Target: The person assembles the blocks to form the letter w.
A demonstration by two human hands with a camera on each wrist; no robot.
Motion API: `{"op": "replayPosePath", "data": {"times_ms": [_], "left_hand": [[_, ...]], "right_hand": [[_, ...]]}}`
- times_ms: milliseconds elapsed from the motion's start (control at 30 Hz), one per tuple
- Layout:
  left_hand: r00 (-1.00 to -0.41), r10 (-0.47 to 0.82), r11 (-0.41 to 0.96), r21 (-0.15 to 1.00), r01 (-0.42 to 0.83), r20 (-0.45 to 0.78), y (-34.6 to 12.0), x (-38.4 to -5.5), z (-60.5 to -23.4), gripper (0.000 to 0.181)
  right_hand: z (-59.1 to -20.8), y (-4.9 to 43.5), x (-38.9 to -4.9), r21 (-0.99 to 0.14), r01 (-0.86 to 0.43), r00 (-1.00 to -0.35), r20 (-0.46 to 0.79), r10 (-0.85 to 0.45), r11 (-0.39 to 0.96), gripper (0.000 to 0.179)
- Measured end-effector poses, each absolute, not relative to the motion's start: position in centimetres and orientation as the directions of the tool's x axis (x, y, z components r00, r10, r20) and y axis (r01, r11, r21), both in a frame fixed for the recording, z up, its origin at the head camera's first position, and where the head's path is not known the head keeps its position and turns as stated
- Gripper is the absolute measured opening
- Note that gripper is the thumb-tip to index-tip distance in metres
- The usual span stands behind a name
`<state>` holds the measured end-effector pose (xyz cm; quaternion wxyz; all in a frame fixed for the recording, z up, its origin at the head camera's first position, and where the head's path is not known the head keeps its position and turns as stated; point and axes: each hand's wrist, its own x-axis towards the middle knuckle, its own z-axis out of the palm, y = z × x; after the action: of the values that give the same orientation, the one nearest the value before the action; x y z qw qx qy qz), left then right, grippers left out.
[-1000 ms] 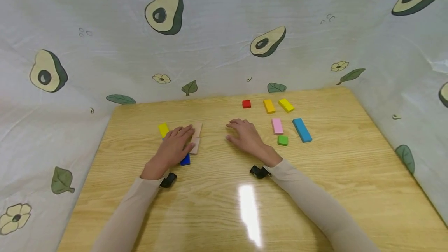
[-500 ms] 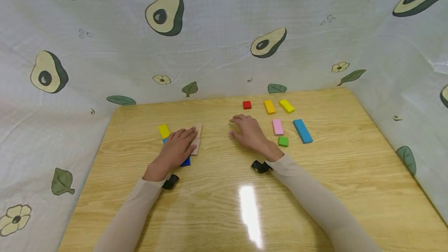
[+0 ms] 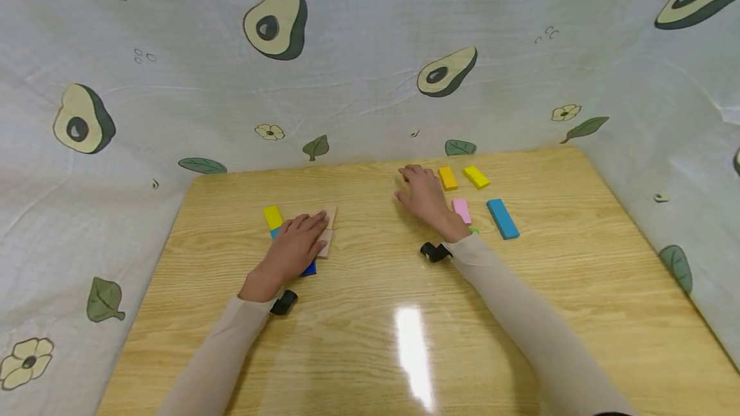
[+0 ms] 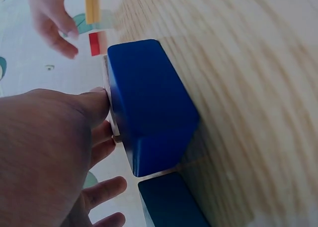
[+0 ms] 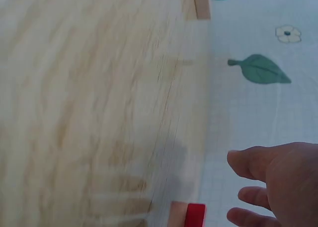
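My left hand [image 3: 295, 242] lies over a flat group of blocks at the left of the table, its fingers extended and covering part of them. Showing around it are a yellow block [image 3: 273, 217], a light blue block [image 3: 275, 232], a dark blue block [image 3: 310, 268] and a plain wooden block [image 3: 324, 246]. In the left wrist view, the thumb touches the side near a dark blue block [image 4: 149, 88]. Over the back of the table, my right hand [image 3: 426, 196] hovers with loosely bent fingers. It nearly hides the red block [image 5: 195, 215], which stands apart from the fingers in the right wrist view.
To the right lie an orange block [image 3: 448, 178], a yellow block [image 3: 476, 177], a pink block [image 3: 461, 210], a long blue block [image 3: 503, 218] and a partly hidden green block [image 3: 474, 230]. A patterned cloth [image 3: 370, 101] hangs behind the table [image 3: 347, 352].
My right hand has moved back and to the right, from bare table to over the red block. My left hand has stayed on its blocks, shifting very little.
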<state>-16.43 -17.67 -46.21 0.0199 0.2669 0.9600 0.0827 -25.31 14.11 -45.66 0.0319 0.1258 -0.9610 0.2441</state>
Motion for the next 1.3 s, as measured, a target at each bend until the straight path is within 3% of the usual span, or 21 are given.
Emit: {"op": "replayPosePath", "data": {"times_ms": [833, 1300], "left_hand": [[-0.862, 0.506, 0.855, 0.142, 0.499, -0.018, -17.3, -16.1, -46.0, 0.054], [-0.864, 0.502, 0.856, 0.151, 0.495, -0.015, -17.7, -16.1, -46.2, 0.053]], "right_hand": [[-45.7, 15.0, -28.0, -0.371, -0.221, -0.974, 0.039, -0.223, 0.902, 0.044], [-46.0, 13.4, -27.8, -0.346, -0.281, -0.96, 0.081, -0.27, 0.895, 0.033]]}}
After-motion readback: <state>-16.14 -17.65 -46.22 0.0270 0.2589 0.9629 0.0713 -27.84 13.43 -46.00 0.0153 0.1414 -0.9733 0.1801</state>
